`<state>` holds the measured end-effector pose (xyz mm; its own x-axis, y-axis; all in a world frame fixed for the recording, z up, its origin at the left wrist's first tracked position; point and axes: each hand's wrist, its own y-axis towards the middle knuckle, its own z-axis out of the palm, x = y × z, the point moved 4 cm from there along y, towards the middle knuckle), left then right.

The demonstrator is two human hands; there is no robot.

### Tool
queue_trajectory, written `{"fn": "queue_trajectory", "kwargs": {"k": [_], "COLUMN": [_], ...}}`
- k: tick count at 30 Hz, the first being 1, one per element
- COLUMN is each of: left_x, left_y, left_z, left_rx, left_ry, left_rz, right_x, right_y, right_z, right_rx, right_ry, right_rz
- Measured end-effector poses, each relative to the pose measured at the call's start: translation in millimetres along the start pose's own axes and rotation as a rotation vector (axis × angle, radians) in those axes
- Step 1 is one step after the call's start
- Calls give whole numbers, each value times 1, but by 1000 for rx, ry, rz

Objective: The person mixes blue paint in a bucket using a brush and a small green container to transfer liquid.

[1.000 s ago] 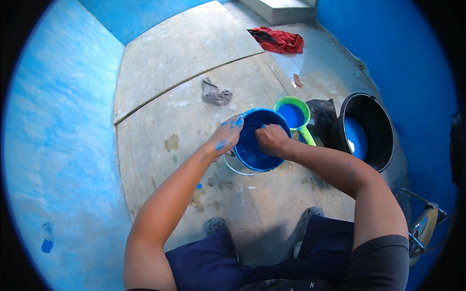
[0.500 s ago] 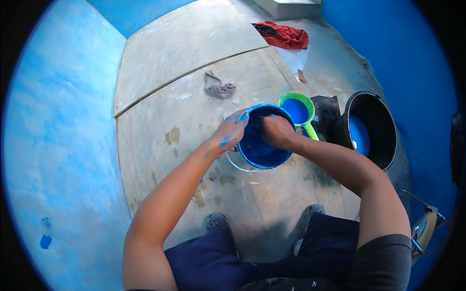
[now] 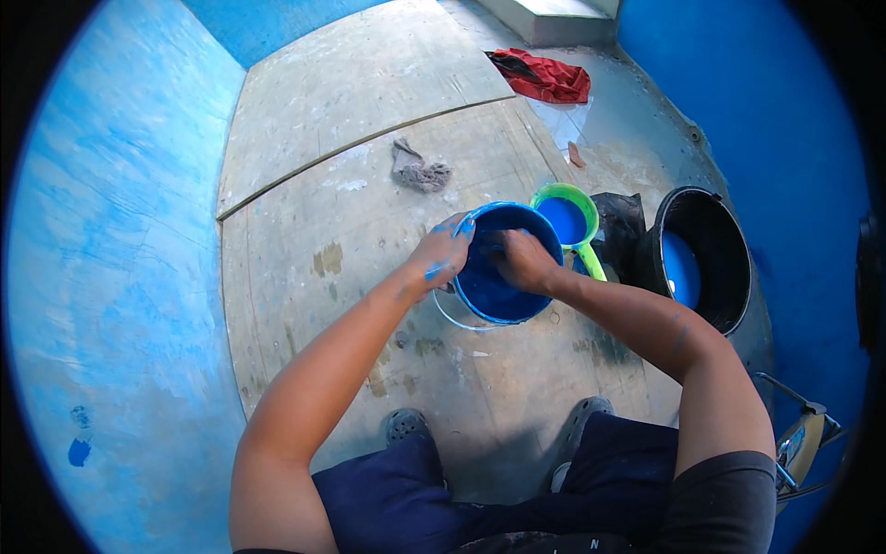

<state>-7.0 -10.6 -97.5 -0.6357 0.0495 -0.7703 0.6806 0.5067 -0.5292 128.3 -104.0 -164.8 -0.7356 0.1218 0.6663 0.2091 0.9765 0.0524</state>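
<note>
A blue paint bucket point(image 3: 503, 314) with a thin wire handle point(image 3: 452, 319) is tilted slightly in front of me. My left hand point(image 3: 443, 251), smeared with blue paint, grips its rim on the left side. Inside the opening is my right hand point(image 3: 524, 262), its fingers curled toward the bucket's inner wall. Shadow and the hand itself hide the fingertips, so anything in them cannot be made out. Just beyond the bucket's right side sits a bright green dipper point(image 3: 592, 262) holding blue paint.
A black tub point(image 3: 711, 203) with blue liquid stands at the right, beside a black plastic bag point(image 3: 620, 222). A grey rag point(image 3: 420, 171) lies on the pale boards point(image 3: 323, 212). Farther off is a red cloth point(image 3: 554, 78). A metal-framed object point(image 3: 803, 443) stands at the lower right. Blue walls point(image 3: 120, 277) flank both sides.
My right hand has shifted slightly lower inside the bucket, and its fingers show a little more. My left hand keeps its hold on the rim. The whole view has shifted slightly.
</note>
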Motion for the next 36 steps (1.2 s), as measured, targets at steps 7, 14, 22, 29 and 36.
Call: {"fn": "queue_trajectory", "kwargs": {"k": [7,14,22,29,36], "left_x": [-11,-1,-9,-17,-17], "left_y": [-4,-7,-5,-10,-3], "left_z": [1,-5,2,6,10], "left_rx": [41,2,22,66,-20], "left_ry": [-4,16,-15,25,135], "left_rz": [-20,-78,-16,-1,249], "right_x": [-1,-5,-3,14,13], "right_y": [-22,-9,-14,-22,-16], "right_z": [7,14,-1,9,-18], "right_rx": [317,141,216,331,-16], "right_ry": [-270,394,-307,324,117], "right_rz": [33,39,98,205,-6]}}
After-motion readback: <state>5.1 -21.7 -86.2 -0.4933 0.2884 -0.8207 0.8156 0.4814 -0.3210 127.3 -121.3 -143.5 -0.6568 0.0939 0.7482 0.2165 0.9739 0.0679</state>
